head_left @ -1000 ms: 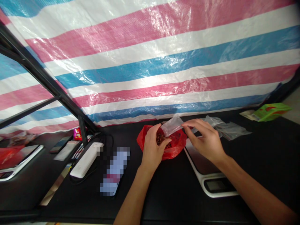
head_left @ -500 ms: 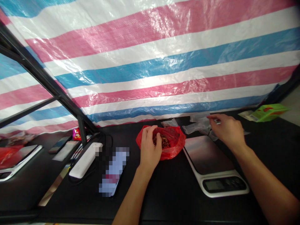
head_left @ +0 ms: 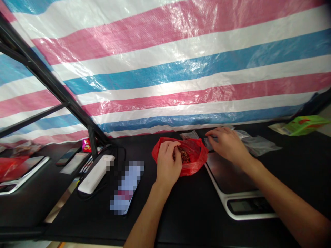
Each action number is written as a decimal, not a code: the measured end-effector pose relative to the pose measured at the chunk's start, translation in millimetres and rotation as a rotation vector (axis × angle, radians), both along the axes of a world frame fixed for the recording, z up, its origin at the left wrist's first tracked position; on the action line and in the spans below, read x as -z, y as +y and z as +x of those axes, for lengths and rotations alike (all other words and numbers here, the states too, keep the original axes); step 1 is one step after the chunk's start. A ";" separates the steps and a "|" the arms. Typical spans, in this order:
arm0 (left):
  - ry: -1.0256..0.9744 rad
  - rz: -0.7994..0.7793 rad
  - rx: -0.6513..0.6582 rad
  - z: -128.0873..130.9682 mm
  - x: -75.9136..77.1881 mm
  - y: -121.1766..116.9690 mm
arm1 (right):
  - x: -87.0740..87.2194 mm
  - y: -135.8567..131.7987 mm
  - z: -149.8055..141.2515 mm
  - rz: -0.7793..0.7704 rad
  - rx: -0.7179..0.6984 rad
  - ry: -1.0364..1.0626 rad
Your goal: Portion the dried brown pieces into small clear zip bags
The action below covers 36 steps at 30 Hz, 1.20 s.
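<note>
Red bag (head_left: 195, 167) under half-curled left hand (head_left: 169, 163), hold unclear.
Right hand (head_left: 230, 146) back nearby, part-open, grip on clear plastic (head_left: 209, 145) unclear; both within bag's reach.

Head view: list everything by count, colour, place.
red bags: 2, red, centre, far left
brown pieces: many, brown, in central bag
scales: 2, white-edged, right, far left
clear bags: several, transparent, back and left
green packet: 1, green, far right
phones: 2, blue and dark, left
white device: 1, white, left
cables: uncounted, black, beside device
pink packet: 1, pink, left
frame: 1, black, left
striped sheet: 1, pink-white-blue, back
tables: 2, black, below
left hand: 1, at central bag
right hand: 1, over right scale
</note>
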<state>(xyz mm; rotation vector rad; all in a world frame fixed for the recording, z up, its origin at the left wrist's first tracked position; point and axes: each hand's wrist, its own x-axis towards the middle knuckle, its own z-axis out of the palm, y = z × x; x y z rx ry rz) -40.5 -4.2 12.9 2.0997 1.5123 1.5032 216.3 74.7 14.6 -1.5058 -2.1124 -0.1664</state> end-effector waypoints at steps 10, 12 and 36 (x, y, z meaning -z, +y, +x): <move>0.029 -0.043 0.062 2.4 5.9 0.2 | 3.5 64.3 -38.2 -0.370 -0.048 0.078; 0.020 -0.059 0.070 2.4 6.9 0.6 | 4.8 68.8 -39.4 -0.382 -0.025 0.165; -0.637 -0.438 0.457 12.8 1.8 -1.4 | -22.9 -61.0 -70.3 -0.423 -0.482 0.902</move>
